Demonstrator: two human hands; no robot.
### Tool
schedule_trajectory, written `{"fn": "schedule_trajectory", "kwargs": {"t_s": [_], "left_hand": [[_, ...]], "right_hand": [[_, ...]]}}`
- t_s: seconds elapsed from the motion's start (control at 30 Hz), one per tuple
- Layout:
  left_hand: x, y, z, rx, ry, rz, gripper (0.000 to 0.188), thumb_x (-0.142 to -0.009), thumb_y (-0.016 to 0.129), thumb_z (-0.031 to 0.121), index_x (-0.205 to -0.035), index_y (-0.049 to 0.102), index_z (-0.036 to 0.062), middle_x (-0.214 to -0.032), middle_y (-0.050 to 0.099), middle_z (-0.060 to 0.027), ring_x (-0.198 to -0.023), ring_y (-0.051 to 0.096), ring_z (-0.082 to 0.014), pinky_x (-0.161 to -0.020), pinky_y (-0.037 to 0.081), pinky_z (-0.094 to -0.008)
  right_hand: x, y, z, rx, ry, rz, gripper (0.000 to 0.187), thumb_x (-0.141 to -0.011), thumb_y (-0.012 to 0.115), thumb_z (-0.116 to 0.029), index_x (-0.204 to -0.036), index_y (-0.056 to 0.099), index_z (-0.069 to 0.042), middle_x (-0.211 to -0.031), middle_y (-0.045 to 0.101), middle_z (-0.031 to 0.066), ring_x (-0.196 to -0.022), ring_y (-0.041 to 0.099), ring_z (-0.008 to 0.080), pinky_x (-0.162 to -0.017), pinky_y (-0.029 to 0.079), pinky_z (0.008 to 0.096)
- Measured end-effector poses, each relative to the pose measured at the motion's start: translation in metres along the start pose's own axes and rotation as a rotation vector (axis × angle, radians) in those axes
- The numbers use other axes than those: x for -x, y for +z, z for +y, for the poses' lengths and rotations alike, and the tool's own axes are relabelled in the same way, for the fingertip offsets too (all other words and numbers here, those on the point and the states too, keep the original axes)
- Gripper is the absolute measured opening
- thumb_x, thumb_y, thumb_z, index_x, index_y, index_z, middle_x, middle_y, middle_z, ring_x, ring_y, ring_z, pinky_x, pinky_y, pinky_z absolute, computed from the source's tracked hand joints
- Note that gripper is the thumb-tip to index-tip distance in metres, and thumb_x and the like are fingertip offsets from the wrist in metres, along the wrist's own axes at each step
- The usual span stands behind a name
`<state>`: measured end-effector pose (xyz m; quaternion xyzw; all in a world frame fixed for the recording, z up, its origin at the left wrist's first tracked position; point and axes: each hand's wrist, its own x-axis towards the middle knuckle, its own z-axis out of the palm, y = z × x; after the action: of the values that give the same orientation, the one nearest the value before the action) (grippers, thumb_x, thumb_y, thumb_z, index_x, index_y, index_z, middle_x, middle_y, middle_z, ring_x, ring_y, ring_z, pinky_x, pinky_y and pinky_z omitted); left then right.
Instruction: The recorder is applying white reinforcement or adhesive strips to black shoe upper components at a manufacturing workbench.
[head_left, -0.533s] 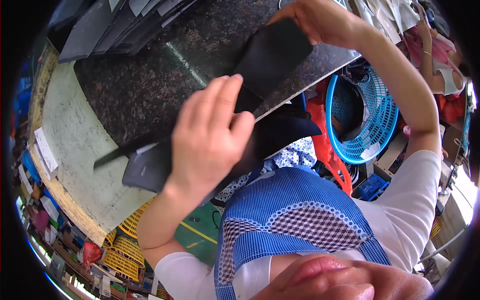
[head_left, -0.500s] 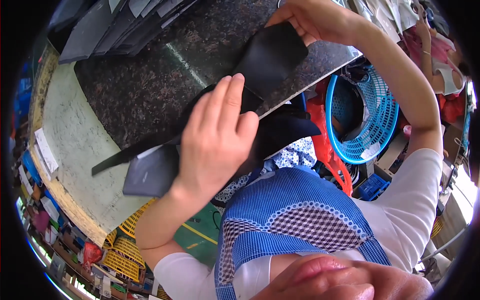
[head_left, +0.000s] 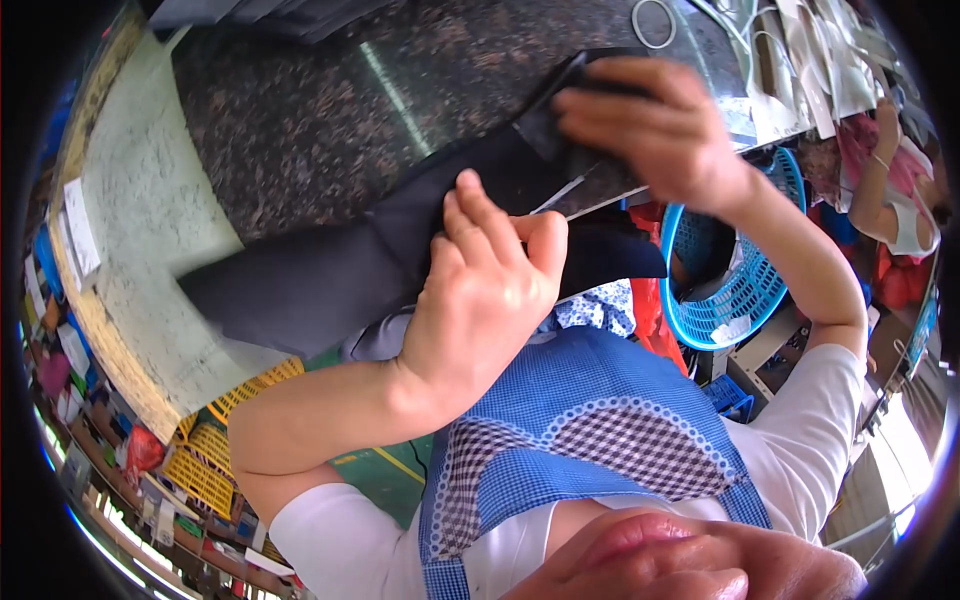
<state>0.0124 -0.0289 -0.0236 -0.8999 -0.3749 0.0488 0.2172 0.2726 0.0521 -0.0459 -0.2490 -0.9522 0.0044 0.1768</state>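
Work looks abt midway, I judge. Black piece [head_left: 300,275] lies lengthwise along near edge of dark speckled counter [head_left: 290,130], L end reaching over pale strip [head_left: 130,230]. Done: piece is laid out long. Left: crease near middle not smoothed, R end looks uneven, not yet flat. L hand [head_left: 485,270] rests fingertips on piece, fingers close together, thumb apart. R hand [head_left: 660,125] over R end, fingers stretched but blurred; cannot tell if pinching. Grey sheets [head_left: 265,12] stacked at far L, apart.
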Motion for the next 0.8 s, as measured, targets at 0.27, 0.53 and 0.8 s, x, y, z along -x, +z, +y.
{"fn": "schedule_trajectory", "kwargs": {"t_s": [0.27, 0.53, 0.8], "left_hand": [[-0.015, 0.007, -0.062, 0.639, -0.212, -0.125, 0.017, -0.086, 0.073, 0.01, -0.095, 0.059, 0.0035, -0.086, 0.071, -0.0105, -0.074, 0.071, -0.0246, -0.064, 0.055, -0.0342], [0.023, 0.038, -0.102, 0.7, 0.102, 0.191, 0.006, -0.072, 0.069, 0.011, -0.076, 0.067, 0.0078, -0.084, 0.058, -0.0023, -0.079, 0.059, -0.0201, -0.069, 0.047, -0.0334], [0.052, 0.038, -0.122, 1.025, -0.237, -0.148, 0.018, -0.079, 0.075, 0.005, -0.096, 0.068, 0.0056, -0.088, 0.064, -0.0094, -0.083, 0.067, -0.031, -0.072, 0.052, -0.0399]], "right_hand": [[-0.048, 0.03, -0.025, -0.608, 0.175, 0.098, 0.017, -0.088, 0.072, -0.006, -0.104, 0.07, 0.0, -0.098, 0.069, 0.0141, -0.092, 0.067, 0.0299, -0.08, 0.055, 0.0377], [-0.055, 0.018, -0.008, -0.742, 0.053, -0.116, 0.017, -0.089, 0.07, -0.009, -0.104, 0.07, -0.003, -0.096, 0.073, 0.0065, -0.095, 0.06, 0.0249, -0.088, 0.051, 0.0377], [-0.076, 0.003, -0.03, -0.479, 0.029, -0.208, 0.039, -0.077, 0.083, -0.032, -0.102, 0.069, -0.006, -0.087, 0.068, 0.0092, -0.092, 0.064, 0.0304, -0.08, 0.054, 0.0405]]}}
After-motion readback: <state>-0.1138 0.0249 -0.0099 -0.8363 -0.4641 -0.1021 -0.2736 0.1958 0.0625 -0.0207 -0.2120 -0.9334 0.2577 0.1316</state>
